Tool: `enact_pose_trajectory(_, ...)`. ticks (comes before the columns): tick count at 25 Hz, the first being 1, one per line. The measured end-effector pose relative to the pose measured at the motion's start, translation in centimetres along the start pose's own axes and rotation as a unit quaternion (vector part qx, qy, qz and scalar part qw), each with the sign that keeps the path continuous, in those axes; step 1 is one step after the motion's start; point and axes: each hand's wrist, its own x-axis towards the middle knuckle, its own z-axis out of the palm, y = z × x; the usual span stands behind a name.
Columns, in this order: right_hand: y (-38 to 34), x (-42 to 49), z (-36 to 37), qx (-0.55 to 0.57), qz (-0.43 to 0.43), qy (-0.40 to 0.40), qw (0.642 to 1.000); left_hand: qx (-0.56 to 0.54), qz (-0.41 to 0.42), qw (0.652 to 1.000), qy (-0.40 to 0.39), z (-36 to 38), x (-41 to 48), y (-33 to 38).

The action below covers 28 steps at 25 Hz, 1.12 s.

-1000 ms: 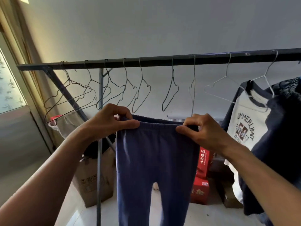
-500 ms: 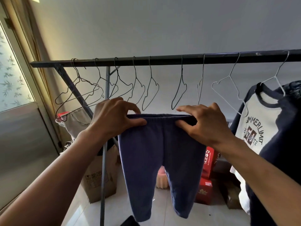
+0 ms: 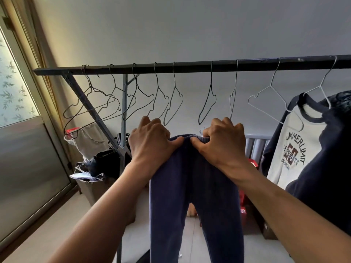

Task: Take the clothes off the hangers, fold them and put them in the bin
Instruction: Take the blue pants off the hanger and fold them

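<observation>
Blue knit trousers (image 3: 193, 196) hung free of any hanger, in front of and below the rail (image 3: 190, 66), with both legs dropping out of the bottom of the view. Our left hand (image 3: 150, 143) and right hand (image 3: 222, 143) each gripped the waistband (image 3: 187, 138), fingers curled over its far side and thumbs pinching the near side. The hands were close together, so the elastic bunched between them.

We judged the step in hand to be the first fold, leg upon leg. To do it well, the two waistband corners needed to meet squarely and the side seams to line up before either grip was let go. A light shake would have let the legs fall straight. We could not make out the bin in this view, so it had to be found before the folded piece was carried off.

Empty wire hangers (image 3: 172, 103) crowded the rail just above our knuckles, where a raised hand could have snagged one. To the right a white shirt (image 3: 292, 154) hung on a pale hanger, not yet taken down, with a dark garment (image 3: 330, 158) overlapping it. The rack's upright post (image 3: 124, 103) and slanted brace (image 3: 91, 109) stood to the left, near a cardboard box (image 3: 91, 188). Red boxes (image 3: 253, 164) lay behind the trousers. We judged that legs swung wide could have caught on the post or the shirt.
</observation>
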Motion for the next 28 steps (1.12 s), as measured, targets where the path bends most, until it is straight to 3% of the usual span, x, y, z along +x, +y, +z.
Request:
enact_pose_trajectory(5, -0.8, 0.5, 0.3, 0.136, 0.106, -0.065, 0.983, -0.168, -0.097, 0.978, -0.081, 1.0, 0.1, 1.2)
enact_pose_trajectory(8, -0.8, 0.9, 0.5, 0.284, 0.152, -0.145, 0.935, -0.302, -0.098, 0.939, -0.134, 2.0, 0.1, 1.1)
enact_pose_trajectory(11, -1.0, 1.0, 0.7, 0.389, 0.172, -0.171, 0.889, -0.392, -0.120, 0.897, -0.163, 1.9, -0.2, 1.4)
enact_pose_trajectory(16, -1.6, 0.3, -0.7, 0.505, 0.157, -0.186, 0.828, -0.519, -0.136, 0.819, -0.201, -0.8, -1.0, 1.9)
enact_pose_trajectory(20, -1.7, -0.2, -0.4, 0.536, 0.105, -0.162, 0.822, -0.584, -0.158, 0.771, -0.201, -1.6, -1.1, 1.5)
enact_pose_trajectory(22, -1.6, 0.2, -0.1, 0.538, 0.120, -0.115, 0.826, -0.585, -0.148, 0.776, -0.185, -1.1, -1.2, 1.0)
enact_pose_trajectory(24, -1.5, 0.6, -0.2, 0.571, 0.150, -0.077, 0.804, -0.556, -0.124, 0.813, -0.120, 0.2, -1.6, 0.0)
enact_pose_trajectory(26, -1.3, 0.7, -0.5, 0.627, 0.154, -0.076, 0.760, -0.524, -0.132, 0.839, -0.070, 1.5, -2.1, -1.2)
enact_pose_trajectory(28, -1.0, 0.7, -0.8, 0.693, 0.140, -0.107, 0.699, -0.556, -0.146, 0.812, -0.104, 2.5, -2.6, -2.0)
